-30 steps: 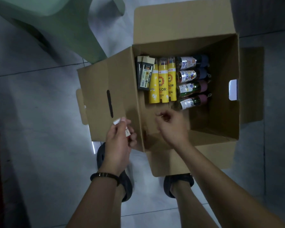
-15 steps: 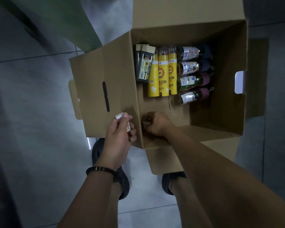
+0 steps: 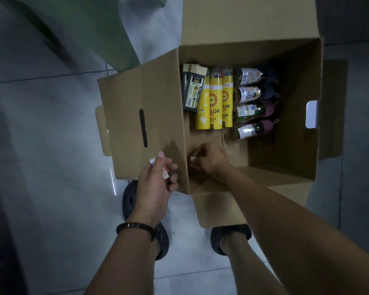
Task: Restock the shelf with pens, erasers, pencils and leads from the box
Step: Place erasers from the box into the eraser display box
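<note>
At the far left the tiled floor (image 3: 41, 145) is dim and its detail is hard to read. A green piece of furniture (image 3: 98, 28) is cut off by the top edge, so what it is cannot be told.

The left hand (image 3: 156, 184), with a dark bracelet (image 3: 136, 227) on its wrist, is outside the cardboard box (image 3: 136, 99), just in front of the left flap and below its slot (image 3: 143, 128). Its fingers (image 3: 170, 167) are curled round small white blocks (image 3: 165, 174), one bearing a red mark. The hand hides most of them, and I cannot tell how many there are.

Dark sandals (image 3: 230, 235) show under the arms, partly covered by the box's near flap.

Inside the box, along the far wall, lie dark flat packs (image 3: 192, 92). Next to them are three yellow pencil tubes (image 3: 215, 107), then four clear tubes with dark caps (image 3: 249, 109) on their sides, one above the other. Their labels are too blurred to read.

The right hand (image 3: 211, 160) is down in the box's near left corner, seen from the back. Its fingers (image 3: 197, 152) are bent inward. A pale spot shows at the fingertips, but whether they grasp anything cannot be told.

On the right wall a handle cutout (image 3: 311, 113) shows pale.
</note>
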The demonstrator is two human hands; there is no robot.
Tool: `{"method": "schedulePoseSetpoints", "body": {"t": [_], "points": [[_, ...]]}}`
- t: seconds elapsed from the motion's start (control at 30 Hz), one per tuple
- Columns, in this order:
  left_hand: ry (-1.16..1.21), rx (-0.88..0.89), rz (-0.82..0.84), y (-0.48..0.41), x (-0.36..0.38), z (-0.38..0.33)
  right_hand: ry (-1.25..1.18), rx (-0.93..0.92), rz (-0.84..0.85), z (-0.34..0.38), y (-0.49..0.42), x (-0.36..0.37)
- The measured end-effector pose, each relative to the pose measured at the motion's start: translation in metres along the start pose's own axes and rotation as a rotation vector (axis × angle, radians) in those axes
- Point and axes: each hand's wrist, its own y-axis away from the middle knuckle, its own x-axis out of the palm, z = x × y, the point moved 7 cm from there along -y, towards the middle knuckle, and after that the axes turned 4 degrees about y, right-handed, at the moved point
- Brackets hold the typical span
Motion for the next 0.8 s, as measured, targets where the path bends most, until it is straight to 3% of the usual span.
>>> {"method": "schedulePoseSetpoints", "body": {"t": [0.1, 0.27, 0.47, 0.63, 0.8], "points": [[0.021, -0.033, 0.013, 0.023, -0.003, -0.012, -0.159, -0.064, -0.053, 0.022, 0.046, -0.038], [-0.153, 0.01, 0.061, 0.106, 0.016, -0.059, -0.289, -0.242, 0.026, 0.118, 0.185, -0.104], [-0.144, 0.064, 0.278, 0.287, 0.049, -0.156, -0.102, -0.448, 0.128, 0.256, 0.374, -0.155], [0.118, 0.271, 0.276, 0.44, 0.017, -0.246, -0.116, -0.598, 0.18, 0.364, 0.535, -0.176], [0.528, 0.274, 0.184, 0.589, -0.06, -0.288, -0.121, -0.717, 0.282, 0.454, 0.694, -0.149]]}}
